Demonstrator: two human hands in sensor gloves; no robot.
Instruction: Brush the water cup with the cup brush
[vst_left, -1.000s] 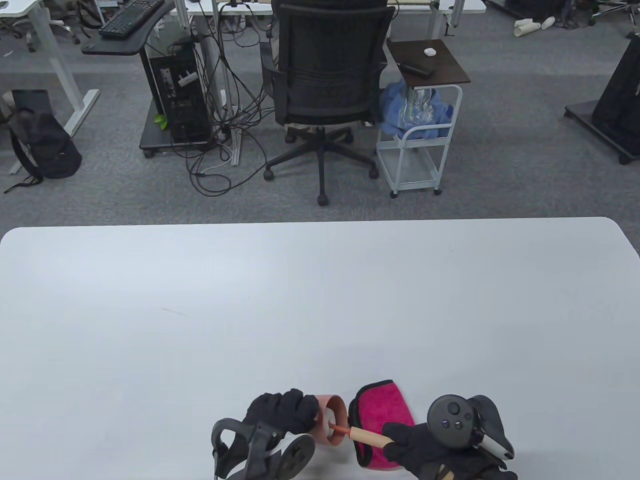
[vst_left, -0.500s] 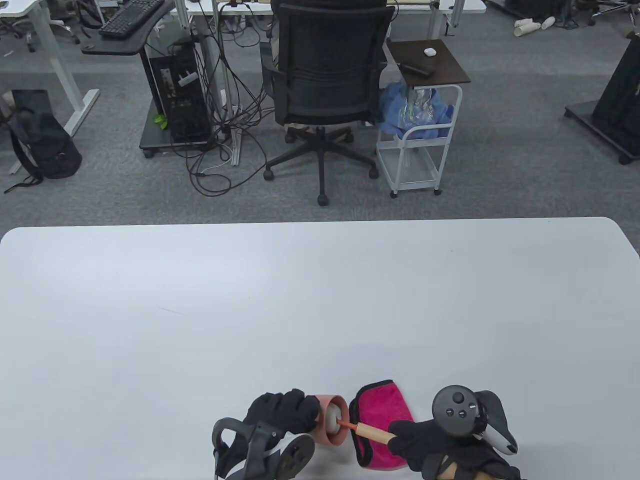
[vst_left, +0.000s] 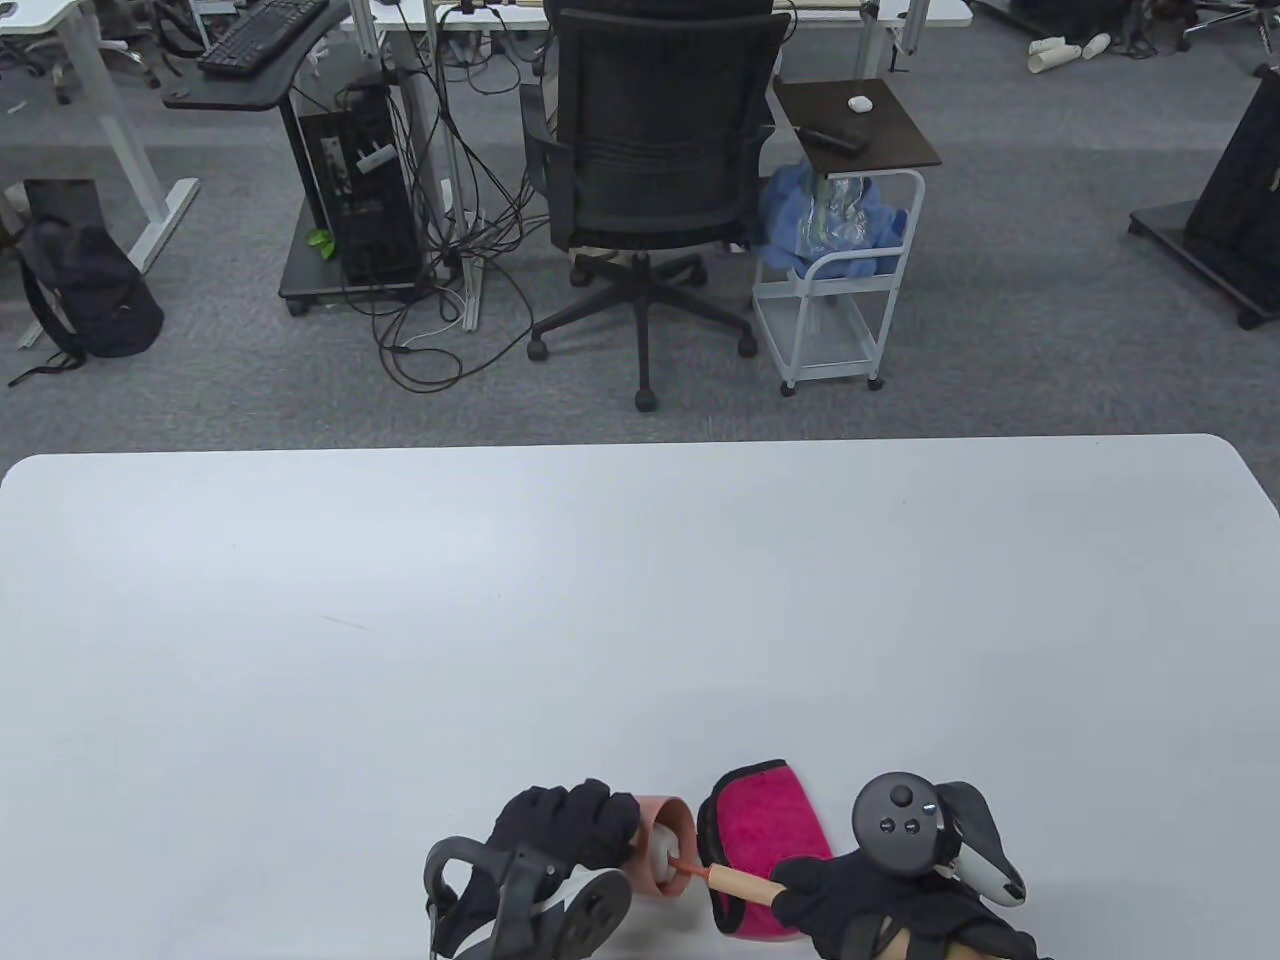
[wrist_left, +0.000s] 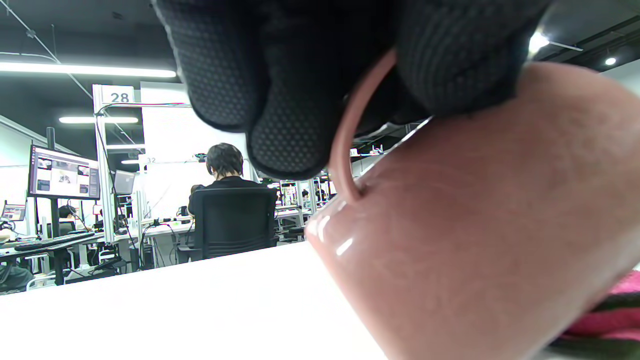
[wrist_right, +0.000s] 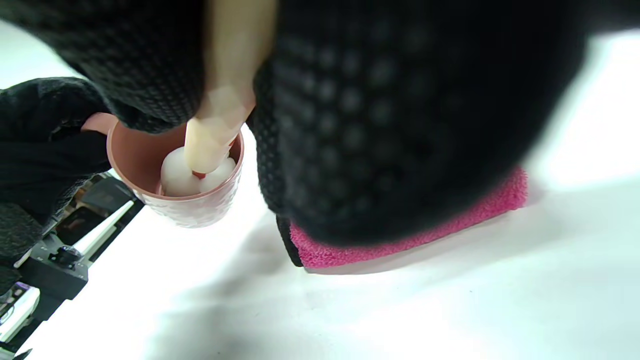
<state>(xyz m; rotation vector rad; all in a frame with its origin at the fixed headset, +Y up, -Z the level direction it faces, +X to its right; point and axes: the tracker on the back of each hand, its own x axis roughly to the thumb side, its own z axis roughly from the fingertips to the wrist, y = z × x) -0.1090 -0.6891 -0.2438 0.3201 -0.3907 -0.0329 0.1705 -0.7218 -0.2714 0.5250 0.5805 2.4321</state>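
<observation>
A pink cup (vst_left: 668, 845) lies tilted near the table's front edge, mouth toward the right. My left hand (vst_left: 560, 825) grips it by the handle; the wrist view shows my fingers (wrist_left: 280, 100) hooked through the thin handle above the cup body (wrist_left: 475, 235). My right hand (vst_left: 850, 895) grips the wooden handle of the cup brush (vst_left: 740, 884). Its white sponge head (wrist_right: 192, 176) sits inside the cup (wrist_right: 200, 205), with the handle (wrist_right: 225, 100) running up into my glove.
A folded magenta cloth (vst_left: 770, 850) with a dark edge lies on the white table (vst_left: 640, 620) just right of the cup, under the brush handle; it also shows in the right wrist view (wrist_right: 410, 235). An office chair (vst_left: 650, 190) and a small cart (vst_left: 850, 220) stand beyond the table.
The brush head drew partly out toward the cup's mouth, then went back in as my right hand shifted left. The cup tilted slightly; my left hand stayed put.
</observation>
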